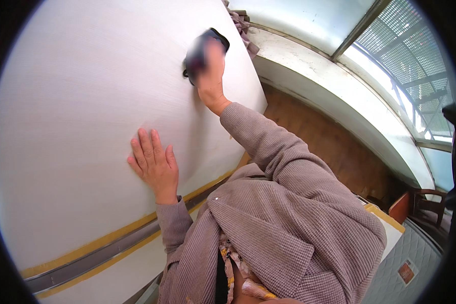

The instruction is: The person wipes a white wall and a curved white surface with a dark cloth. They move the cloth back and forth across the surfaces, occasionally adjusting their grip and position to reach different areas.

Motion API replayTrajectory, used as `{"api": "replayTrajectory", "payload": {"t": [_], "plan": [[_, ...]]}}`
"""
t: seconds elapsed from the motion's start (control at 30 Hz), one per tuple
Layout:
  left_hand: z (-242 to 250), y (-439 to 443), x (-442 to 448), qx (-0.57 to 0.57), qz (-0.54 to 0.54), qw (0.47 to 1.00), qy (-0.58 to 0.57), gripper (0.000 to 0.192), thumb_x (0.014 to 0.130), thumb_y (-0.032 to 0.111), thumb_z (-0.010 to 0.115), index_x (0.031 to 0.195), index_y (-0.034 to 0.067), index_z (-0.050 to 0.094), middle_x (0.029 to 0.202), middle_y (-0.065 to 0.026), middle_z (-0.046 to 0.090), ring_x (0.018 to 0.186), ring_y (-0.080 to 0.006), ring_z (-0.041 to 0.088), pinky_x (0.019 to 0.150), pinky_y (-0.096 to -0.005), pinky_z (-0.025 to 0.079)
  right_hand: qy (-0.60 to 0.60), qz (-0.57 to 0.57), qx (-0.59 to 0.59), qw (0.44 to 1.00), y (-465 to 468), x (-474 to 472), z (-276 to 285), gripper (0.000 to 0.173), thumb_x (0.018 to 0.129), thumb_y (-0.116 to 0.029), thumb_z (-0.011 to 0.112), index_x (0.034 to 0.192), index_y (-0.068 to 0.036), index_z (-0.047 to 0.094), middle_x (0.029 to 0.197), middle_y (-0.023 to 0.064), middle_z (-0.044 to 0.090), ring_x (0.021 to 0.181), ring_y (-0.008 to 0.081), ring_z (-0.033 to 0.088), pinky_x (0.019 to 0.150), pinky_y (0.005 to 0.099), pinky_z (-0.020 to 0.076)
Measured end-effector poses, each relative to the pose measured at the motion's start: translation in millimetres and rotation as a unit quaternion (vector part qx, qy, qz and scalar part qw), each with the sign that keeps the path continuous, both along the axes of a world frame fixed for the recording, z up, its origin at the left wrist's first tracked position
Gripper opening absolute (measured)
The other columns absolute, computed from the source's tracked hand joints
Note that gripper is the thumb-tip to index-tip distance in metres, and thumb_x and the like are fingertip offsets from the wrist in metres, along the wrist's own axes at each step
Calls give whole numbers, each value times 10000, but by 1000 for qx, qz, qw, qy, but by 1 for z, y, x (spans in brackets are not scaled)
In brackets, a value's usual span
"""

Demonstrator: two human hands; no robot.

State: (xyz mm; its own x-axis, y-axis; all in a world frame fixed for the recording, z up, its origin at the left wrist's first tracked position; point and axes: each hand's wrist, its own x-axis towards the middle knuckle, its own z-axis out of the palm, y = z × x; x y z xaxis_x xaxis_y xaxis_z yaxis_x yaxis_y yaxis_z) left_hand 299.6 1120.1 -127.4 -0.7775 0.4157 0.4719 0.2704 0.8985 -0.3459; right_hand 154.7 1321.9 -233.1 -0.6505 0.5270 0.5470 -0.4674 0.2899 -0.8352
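Note:
Before me spreads a broad white panel (79, 125) with fine lines across its surface. My left hand (154, 165) lies flat on it, palm down and fingers slightly apart, holding nothing. Farther out, near the panel's right side, my right hand (212, 76) grips a dark hand-held tool (197, 57). Its glossy black body is blurred, so its exact kind cannot be told. The tool appears to rest against the white surface, and my fingers hide part of it.
A yellow edge strip (95, 245) and a grey band (98, 250) run along the panel's near side. Bunched cloth (245, 30) hangs past the right edge. Beyond are a window sill (300, 57), a brown wooden surface (307, 129), a chair (427, 205) and a grey quilted mattress (406, 247).

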Motion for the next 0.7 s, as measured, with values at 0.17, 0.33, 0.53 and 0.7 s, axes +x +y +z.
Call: {"api": "replayTrajectory", "payload": {"t": [0.17, 0.33, 0.53, 0.7], "plan": [[1, 0, 0, 22, -21, 1000, 8, 548, 1045, 460, 432, 1504, 161, 444, 1617, -56, 340, 1520, -262, 236, 1236, -465, 41, -13, -3, 7, 1000, -41, 55, -34, 657, 879, -103, 535, 1509, -45, 357, 1603, 233, 261, 1510, 474, 122, 1208, 565, 74], [-1, 1, -3, 42, -57, 997, 15, 594, 1036, 484, 436, 1524, 147, 412, 1622, -69, 331, 1516, -267, 247, 1219, -484, 38, 33, 173, 173, 969, -83, 102, -19, 677, 811, -146, 639, 1463, -177, 460, 1579, 177, 327, 1506, 469, 139, 1166, 671, 22], [-4, -2, -2, 39, -69, 996, 28, 599, 1040, 511, 412, 1520, 152, 412, 1616, -42, 347, 1513, -246, 259, 1224, -466, 43, 63, 76, 123, 988, -45, 46, 21, 702, 750, -38, 542, 1443, -133, 477, 1539, 222, 363, 1477, 480, 206, 1188, 624, 71], [-5, 1, -5, 22, -52, 997, 56, 558, 1034, 472, 459, 1506, 176, 431, 1597, -28, 383, 1501, -223, 286, 1229, -455, 62, -7, -56, -42, 998, -5, 8, -22, 678, 864, -39, 487, 1520, -15, 315, 1580, 254, 284, 1485, 441, 210, 1224, 498, 126]]}}
